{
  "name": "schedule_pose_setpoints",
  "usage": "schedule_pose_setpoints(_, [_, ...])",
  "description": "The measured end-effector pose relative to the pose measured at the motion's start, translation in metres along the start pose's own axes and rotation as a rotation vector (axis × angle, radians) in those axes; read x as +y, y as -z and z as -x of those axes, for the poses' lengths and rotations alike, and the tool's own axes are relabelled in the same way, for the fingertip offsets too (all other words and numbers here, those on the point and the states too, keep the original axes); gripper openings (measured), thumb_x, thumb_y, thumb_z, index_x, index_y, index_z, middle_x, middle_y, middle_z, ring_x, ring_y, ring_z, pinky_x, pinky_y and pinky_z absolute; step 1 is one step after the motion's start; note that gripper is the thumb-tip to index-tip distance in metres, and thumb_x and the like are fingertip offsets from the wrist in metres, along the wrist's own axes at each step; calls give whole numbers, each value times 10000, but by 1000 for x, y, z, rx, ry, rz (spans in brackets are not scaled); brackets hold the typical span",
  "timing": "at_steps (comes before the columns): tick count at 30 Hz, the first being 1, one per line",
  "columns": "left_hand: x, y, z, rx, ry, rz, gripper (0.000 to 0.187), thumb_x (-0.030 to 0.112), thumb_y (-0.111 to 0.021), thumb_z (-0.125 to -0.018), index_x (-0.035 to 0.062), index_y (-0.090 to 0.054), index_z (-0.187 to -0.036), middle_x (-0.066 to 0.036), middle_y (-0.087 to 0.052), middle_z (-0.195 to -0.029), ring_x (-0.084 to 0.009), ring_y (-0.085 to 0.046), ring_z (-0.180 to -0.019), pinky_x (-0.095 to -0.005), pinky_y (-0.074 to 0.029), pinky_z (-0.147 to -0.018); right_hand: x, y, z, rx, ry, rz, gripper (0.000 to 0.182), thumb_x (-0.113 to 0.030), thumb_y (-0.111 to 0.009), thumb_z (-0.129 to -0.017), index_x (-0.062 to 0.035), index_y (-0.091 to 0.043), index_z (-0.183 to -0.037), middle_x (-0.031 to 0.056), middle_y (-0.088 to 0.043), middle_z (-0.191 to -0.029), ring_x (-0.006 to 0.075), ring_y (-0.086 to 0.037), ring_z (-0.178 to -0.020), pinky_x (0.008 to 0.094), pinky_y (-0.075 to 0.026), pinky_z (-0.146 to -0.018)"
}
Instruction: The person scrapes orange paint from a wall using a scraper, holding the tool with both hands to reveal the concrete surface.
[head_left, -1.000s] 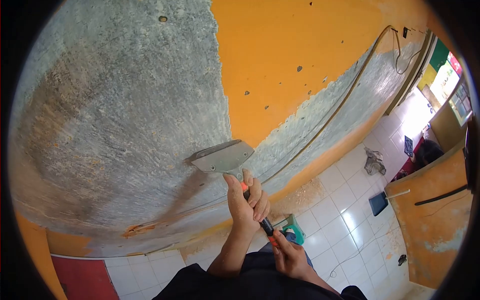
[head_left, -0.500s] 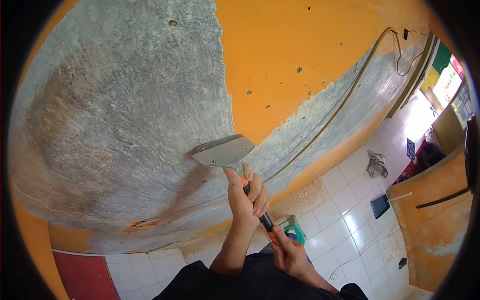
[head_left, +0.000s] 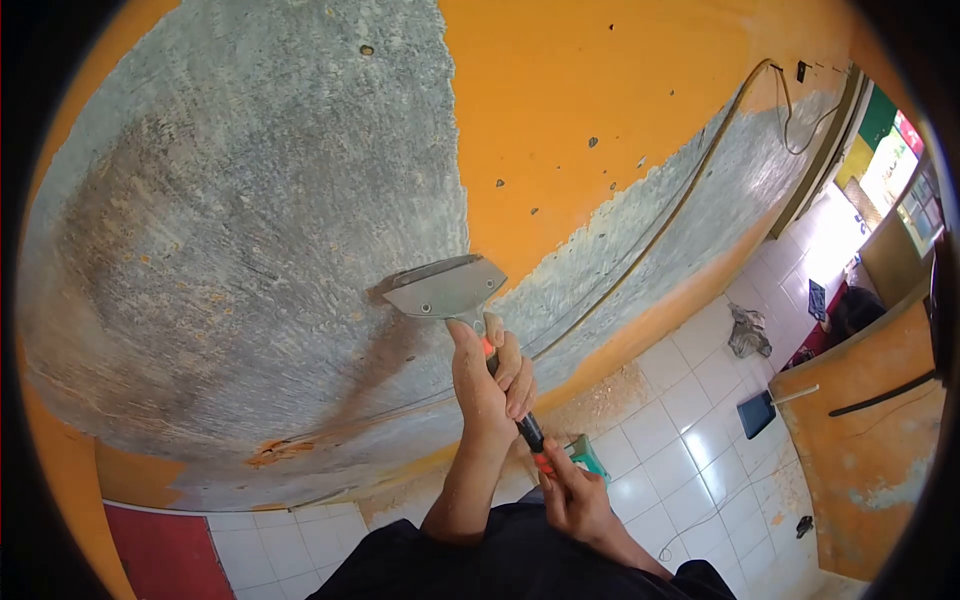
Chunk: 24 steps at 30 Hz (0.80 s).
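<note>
A wide-bladed scraper (head_left: 452, 291) with a black and orange handle is held up against the wall. Its blade lies at the edge where orange paint (head_left: 540, 130) meets the bare grey wall surface (head_left: 270, 210). My left hand (head_left: 487, 380) wraps the handle just below the blade, thumb and fingertips close to the metal. Lower down, my right hand (head_left: 575, 490) grips the end of the same handle. Both hands look dusty. Whether the blade's edge touches the wall all along cannot be seen.
A yellowish cable (head_left: 670, 222) hangs along the wall at right. White floor tiles (head_left: 640, 490) carry paint dust, a green stool (head_left: 587, 458), a crumpled plastic bag (head_left: 748, 331) and a dustpan (head_left: 757, 414). A red mat (head_left: 165, 550) lies lower left. Another person's dark head (head_left: 858, 310) shows far right.
The scraper and both hands have moved slightly up along the paint edge. The camera view has shifted a little. Both hands keep their hold on the handle.
</note>
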<state>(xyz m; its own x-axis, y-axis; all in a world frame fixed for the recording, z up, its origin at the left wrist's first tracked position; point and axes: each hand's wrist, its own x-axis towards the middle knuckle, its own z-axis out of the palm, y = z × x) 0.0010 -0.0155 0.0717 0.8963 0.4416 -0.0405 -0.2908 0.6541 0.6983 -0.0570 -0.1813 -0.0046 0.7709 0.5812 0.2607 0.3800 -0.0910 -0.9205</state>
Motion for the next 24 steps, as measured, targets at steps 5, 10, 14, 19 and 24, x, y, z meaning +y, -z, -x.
schedule_pose_setpoints(5, [-5,7,3,25,31,-27,482,614,-280,-943,168,-421,-824,53,-278,-474,-68,-217,-267,-223,-185,-246,-5,-1,5,13,-19,-44,535,-5,-598,-858,-41,-440,-1368,180,-664,-804,248,-638,-560,303,-504,-531])
schedule_pose_setpoints(10, [-4,10,6,52,34,-49,485,619,-286,-940,169,-421,-824,56,-277,-475,-68,-214,-272,-226,-177,-246,-3,-4,10,-18,-57,-29,533,-9,-599,-859,-44,-443,-1367,177,-654,-760,252,-631,-545,310,-500,-521])
schedule_pose_setpoints(14, [1,-2,2,37,7,-45,492,631,-298,-931,170,-422,-813,60,-275,-471,-69,-209,-272,-229,-171,-245,-3,-1,-1,14,10,0,535,-11,-600,-859,-43,-440,-1368,183,-652,-766,257,-634,-550,313,-500,-519])
schedule_pose_setpoints(19, [-3,5,4,65,17,-77,488,626,-311,-933,171,-419,-796,61,-274,-470,-71,-204,-271,-231,-172,-247,2,-5,7,20,-11,-42,536,-6,-594,-858,-43,-439,-1369,182,-662,-801,256,-645,-569,306,-504,-531])
schedule_pose_setpoints(24, [0,-4,3,69,11,-64,481,618,-317,-936,170,-426,-800,59,-276,-467,-72,-216,-269,-228,-179,-247,1,-1,3,20,-16,-81,529,-9,-583,-864,-48,-438,-1371,177,-665,-805,232,-646,-568,290,-499,-535])
